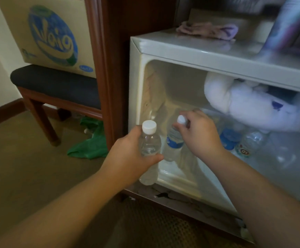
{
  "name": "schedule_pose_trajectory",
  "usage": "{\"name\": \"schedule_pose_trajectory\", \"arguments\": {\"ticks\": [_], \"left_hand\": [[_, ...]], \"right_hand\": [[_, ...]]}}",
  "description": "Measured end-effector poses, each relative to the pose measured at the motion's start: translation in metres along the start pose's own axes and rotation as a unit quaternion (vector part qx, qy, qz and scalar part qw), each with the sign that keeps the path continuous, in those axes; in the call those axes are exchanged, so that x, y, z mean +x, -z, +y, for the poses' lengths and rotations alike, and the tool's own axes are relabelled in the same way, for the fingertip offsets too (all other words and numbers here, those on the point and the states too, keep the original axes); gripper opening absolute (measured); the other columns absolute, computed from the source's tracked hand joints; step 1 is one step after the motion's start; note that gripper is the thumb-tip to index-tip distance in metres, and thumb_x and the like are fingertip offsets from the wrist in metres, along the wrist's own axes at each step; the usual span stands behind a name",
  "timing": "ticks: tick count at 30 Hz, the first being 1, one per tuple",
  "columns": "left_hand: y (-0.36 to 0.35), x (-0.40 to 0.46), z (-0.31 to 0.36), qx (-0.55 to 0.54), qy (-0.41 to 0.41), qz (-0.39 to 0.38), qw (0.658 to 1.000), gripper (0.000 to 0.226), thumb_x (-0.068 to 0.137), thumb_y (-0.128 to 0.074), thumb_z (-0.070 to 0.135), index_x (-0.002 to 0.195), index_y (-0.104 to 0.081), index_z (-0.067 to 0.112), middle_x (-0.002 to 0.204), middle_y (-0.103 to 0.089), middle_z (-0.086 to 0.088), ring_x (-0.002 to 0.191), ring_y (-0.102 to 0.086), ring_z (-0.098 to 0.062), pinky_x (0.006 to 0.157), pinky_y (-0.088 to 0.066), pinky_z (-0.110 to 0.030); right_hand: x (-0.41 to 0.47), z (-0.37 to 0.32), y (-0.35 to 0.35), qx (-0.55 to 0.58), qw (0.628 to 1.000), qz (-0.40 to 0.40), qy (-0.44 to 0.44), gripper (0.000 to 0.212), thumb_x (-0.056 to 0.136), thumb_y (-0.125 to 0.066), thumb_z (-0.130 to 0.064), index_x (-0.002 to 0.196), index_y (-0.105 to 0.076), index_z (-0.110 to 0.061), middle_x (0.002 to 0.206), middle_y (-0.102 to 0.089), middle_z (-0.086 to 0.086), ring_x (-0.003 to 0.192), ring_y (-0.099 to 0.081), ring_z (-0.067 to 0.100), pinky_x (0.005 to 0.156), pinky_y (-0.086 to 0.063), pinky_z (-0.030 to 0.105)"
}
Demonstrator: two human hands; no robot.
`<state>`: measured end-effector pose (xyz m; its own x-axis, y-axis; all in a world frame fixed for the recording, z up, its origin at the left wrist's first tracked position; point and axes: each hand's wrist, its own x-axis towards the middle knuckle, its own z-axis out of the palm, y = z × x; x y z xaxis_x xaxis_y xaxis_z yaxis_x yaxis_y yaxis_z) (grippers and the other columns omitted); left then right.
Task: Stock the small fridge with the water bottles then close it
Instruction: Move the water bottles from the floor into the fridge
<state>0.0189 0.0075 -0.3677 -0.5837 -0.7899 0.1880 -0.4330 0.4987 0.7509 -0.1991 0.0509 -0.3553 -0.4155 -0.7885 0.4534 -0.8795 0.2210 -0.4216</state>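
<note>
The small white fridge (190,54) stands open inside a wooden cabinet. My left hand (127,158) grips a clear unlabelled water bottle (149,142) with a white cap, upright just outside the fridge's left front edge. My right hand (201,135) pinches the white-capped neck of a blue-labelled bottle (174,140) standing on the fridge floor at the left. Further right inside lie other bottles, one with a blue label (229,138) and one with a round printed label (247,145). A white plastic bag (249,106) fills the upper right of the fridge.
A crumpled cloth (208,29) lies on the fridge top. At left, a cardboard box (52,34) with a blue logo sits on a dark padded stool (56,86). A green bag (92,142) lies on the carpet beside the cabinet post (106,68).
</note>
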Motion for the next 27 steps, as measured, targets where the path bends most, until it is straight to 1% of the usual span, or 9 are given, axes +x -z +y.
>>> {"name": "schedule_pose_trajectory", "arguments": {"ticks": [4,7,9,13,16,20,22,25,27], "left_hand": [[-0.01,0.007,0.006,0.002,-0.003,0.01,1.0,0.074,0.074,-0.085,0.051,0.135,-0.045,0.035,0.117,-0.062,0.019,0.104,-0.06,-0.004,0.084,-0.048,-0.021],[-0.017,0.012,0.008,-0.004,0.007,0.018,1.0,0.074,0.075,-0.084,0.051,0.135,-0.043,0.037,0.125,-0.062,0.018,0.111,-0.06,-0.007,0.089,-0.052,-0.024],[-0.023,0.017,0.009,-0.004,0.007,0.023,1.0,0.072,0.075,-0.084,0.05,0.133,-0.043,0.037,0.129,-0.061,0.015,0.114,-0.06,-0.008,0.092,-0.052,-0.025],[-0.029,0.025,0.01,0.003,-0.004,0.051,0.999,0.061,0.075,-0.086,0.047,0.121,-0.048,0.033,0.123,-0.059,0.015,0.109,-0.059,-0.007,0.089,-0.051,-0.022],[-0.032,0.029,0.013,0.023,-0.01,0.068,0.997,0.059,0.074,-0.086,0.046,0.119,-0.05,0.029,0.121,-0.055,0.011,0.11,-0.057,-0.01,0.093,-0.053,-0.028],[-0.035,0.031,0.019,0.031,-0.018,0.078,0.996,0.06,0.075,-0.085,0.047,0.121,-0.054,0.027,0.12,-0.056,0.01,0.109,-0.057,-0.009,0.089,-0.049,-0.024],[-0.036,0.033,0.021,0.035,-0.014,0.088,0.995,0.059,0.075,-0.085,0.047,0.121,-0.055,0.026,0.119,-0.057,0.009,0.107,-0.057,-0.009,0.086,-0.046,-0.022],[-0.039,0.036,0.027,0.048,-0.003,0.097,0.994,0.058,0.075,-0.086,0.043,0.121,-0.054,0.026,0.12,-0.058,0.008,0.108,-0.059,-0.012,0.087,-0.05,-0.026],[-0.042,0.04,0.03,0.057,0.005,0.102,0.993,0.057,0.076,-0.085,0.043,0.121,-0.054,0.027,0.119,-0.058,0.009,0.105,-0.061,-0.013,0.086,-0.054,-0.03]], "right_hand": [[0.027,0.01,-0.009,-0.03,0.999,-0.021,0.028,0.02,0.089,-0.069,-0.02,0.104,-0.069,-0.007,0.105,-0.065,0.012,0.097,-0.06,0.032,0.08,-0.046,0.038],[0.044,0.015,-0.015,-0.068,0.996,-0.053,0.038,0.024,0.094,-0.065,-0.017,0.114,-0.065,-0.003,0.115,-0.062,0.016,0.105,-0.058,0.034,0.082,-0.039,0.032],[0.056,0.019,-0.019,-0.099,0.99,-0.087,0.042,0.03,0.097,-0.063,-0.019,0.123,-0.063,-0.003,0.125,-0.06,0.017,0.112,-0.056,0.036,0.089,-0.041,0.033],[0.067,0.028,-0.026,-0.147,0.977,-0.145,0.057,0.038,0.096,-0.066,-0.02,0.13,-0.06,-0.004,0.131,-0.056,0.017,0.118,-0.055,0.033,0.091,-0.041,0.032],[0.073,0.035,-0.028,-0.146,0.978,-0.142,0.038,0.033,0.1,-0.057,-0.014,0.131,-0.058,-0.002,0.131,-0.052,0.018,0.12,-0.051,0.035,0.094,-0.046,0.036],[0.082,0.035,-0.025,-0.191,0.969,-0.151,0.043,0.033,0.102,-0.052,-0.029,0.127,-0.057,-0.007,0.123,-0.054,0.015,0.117,-0.052,0.035,0.087,-0.046,0.038],[0.083,0.035,-0.021,-0.212,0.965,-0.139,0.065,0.036,0.1,-0.052,-0.032,0.129,-0.054,-0.011,0.123,-0.057,0.013,0.121,-0.048,0.033,0.088,-0.045,0.04],[0.073,0.036,-0.018,-0.258,0.952,-0.128,0.106,0.051,0.095,-0.061,-0.034,0.139,-0.049,-0.012,0.128,-0.057,0.011,0.123,-0.045,0.033,0.097,-0.039,0.042],[0.051,0.04,-0.018,-0.269,0.95,-0.089,0.134,0.058,0.083,-0.073,-0.027,0.135,-0.054,-0.01,0.129,-0.057,0.012,0.118,-0.049,0.034,0.098,-0.038,0.042]]}}
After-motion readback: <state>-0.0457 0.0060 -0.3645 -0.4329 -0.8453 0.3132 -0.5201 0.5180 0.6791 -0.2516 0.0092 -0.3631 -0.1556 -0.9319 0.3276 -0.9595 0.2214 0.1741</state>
